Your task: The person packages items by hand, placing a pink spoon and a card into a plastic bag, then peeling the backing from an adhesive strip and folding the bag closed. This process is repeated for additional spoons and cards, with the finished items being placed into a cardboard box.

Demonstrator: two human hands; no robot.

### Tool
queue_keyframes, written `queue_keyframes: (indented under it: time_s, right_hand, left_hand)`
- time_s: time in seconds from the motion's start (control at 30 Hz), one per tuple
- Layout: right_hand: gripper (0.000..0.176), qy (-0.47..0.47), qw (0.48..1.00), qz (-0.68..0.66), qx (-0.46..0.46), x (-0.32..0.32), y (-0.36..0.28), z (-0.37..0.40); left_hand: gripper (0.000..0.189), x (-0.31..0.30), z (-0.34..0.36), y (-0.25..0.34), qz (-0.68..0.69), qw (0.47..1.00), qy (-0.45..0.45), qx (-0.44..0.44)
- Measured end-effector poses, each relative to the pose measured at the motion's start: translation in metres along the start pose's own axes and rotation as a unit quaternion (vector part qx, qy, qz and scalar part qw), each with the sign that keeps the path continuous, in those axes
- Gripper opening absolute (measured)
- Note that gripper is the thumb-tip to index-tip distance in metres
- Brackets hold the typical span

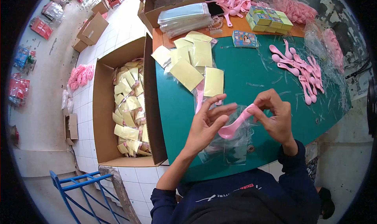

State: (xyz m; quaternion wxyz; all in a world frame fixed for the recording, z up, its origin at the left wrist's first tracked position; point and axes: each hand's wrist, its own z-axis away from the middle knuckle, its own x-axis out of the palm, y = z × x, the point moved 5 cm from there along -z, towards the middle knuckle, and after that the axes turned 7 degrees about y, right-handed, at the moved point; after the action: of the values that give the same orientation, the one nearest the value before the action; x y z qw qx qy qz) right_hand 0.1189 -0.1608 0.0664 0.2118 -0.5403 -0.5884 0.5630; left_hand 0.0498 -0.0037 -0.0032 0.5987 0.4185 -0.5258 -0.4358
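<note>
Between thumb and fingers my right hand (274,116) pinches the handle of a pink spoon (228,131), whose bowl points down and left. My left hand (210,123) is open beside the spoon's bowl, fingers apart and a little blurred; its thumb is close to the bowl. Clear plastic bags (236,155) lie on the green table under both hands. Just beyond my left hand is a packed bag with a yellow card (214,82) and pink pieces. A pile of pink spoons (308,72) rests to the right.
Left of the table stands a cardboard box (106,118) filled with card packs. More yellow card packs (186,74) lie at the table's left side. Printed cards (244,39), stacked card boxes (269,19) and a stack of clear bags (184,19) sit at the back. A blue metal frame (84,180) stands lower left.
</note>
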Motion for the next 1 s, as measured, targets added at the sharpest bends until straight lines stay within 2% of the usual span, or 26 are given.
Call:
queue_keyframes:
  time_s: [0.07,0.17,0.2,0.27,0.3,0.33,0.4,0.43,0.47,0.53,0.6,0.63,0.7,0.77,0.9,1.0]
  right_hand:
    - [0.014,0.039,0.997,-0.001,-0.066,-0.006,-0.007,-0.005]
    - [0.019,-0.008,0.999,-0.051,-0.016,-0.005,-0.011,-0.011]
    - [0.022,-0.067,0.992,-0.024,-0.106,0.0,-0.019,-0.014]
    - [0.031,-0.178,0.942,0.031,-0.284,0.011,-0.03,-0.025]
    - [0.036,-0.199,0.944,-0.063,-0.255,0.01,-0.023,-0.038]
    - [0.037,-0.151,0.961,-0.05,-0.227,0.001,-0.004,-0.068]
    - [0.039,-0.057,0.985,-0.03,-0.163,-0.017,0.034,-0.126]
    - [0.033,0.028,0.974,0.167,-0.15,-0.034,0.075,-0.165]
    - [0.031,0.063,0.95,0.273,-0.135,-0.047,0.118,-0.195]
    - [0.026,0.059,0.888,0.443,-0.11,-0.066,0.204,-0.238]
    - [0.022,0.074,0.881,0.462,-0.075,-0.059,0.241,-0.237]
    - [0.022,0.098,0.882,0.456,-0.068,-0.053,0.228,-0.233]
    - [0.022,0.137,0.881,0.451,-0.043,-0.049,0.2,-0.22]
    - [0.025,0.127,0.898,0.415,-0.074,-0.047,0.203,-0.22]
    - [0.027,0.076,0.931,0.336,-0.118,-0.053,0.224,-0.227]
    - [0.028,0.104,0.911,0.375,-0.135,-0.056,0.21,-0.225]
  left_hand:
    - [0.036,-0.005,-0.004,0.001,-0.037,0.999,0.009,0.033]
    - [0.032,-0.001,0.002,0.004,-0.121,0.988,-0.083,-0.037]
    - [0.032,0.002,0.001,0.01,-0.115,0.99,-0.077,-0.011]
    - [0.032,0.0,0.001,0.013,-0.04,0.999,-0.026,-0.003]
    - [0.033,-0.002,0.0,0.014,-0.003,1.0,-0.002,0.001]
    - [0.035,-0.001,0.0,0.021,0.034,0.999,0.012,0.03]
    - [0.035,-0.008,-0.001,0.019,0.018,0.998,0.037,0.051]
    - [0.035,-0.012,-0.002,0.018,0.009,0.997,0.049,0.063]
    - [0.035,-0.014,-0.001,0.015,0.021,0.997,0.054,0.055]
    - [0.035,-0.017,-0.001,0.012,0.038,0.996,0.063,0.047]
    - [0.035,-0.024,0.002,0.013,0.038,0.996,0.074,0.026]
    - [0.035,-0.028,0.003,0.012,0.041,0.996,0.08,0.013]
    - [0.035,-0.036,-0.002,0.008,0.046,0.992,0.109,0.048]
    - [0.037,-0.041,-0.006,0.006,0.056,0.987,0.134,0.068]
    - [0.036,-0.043,-0.012,-0.002,0.066,0.987,0.123,0.078]
    - [0.036,-0.039,-0.006,0.002,0.042,0.989,0.117,0.075]
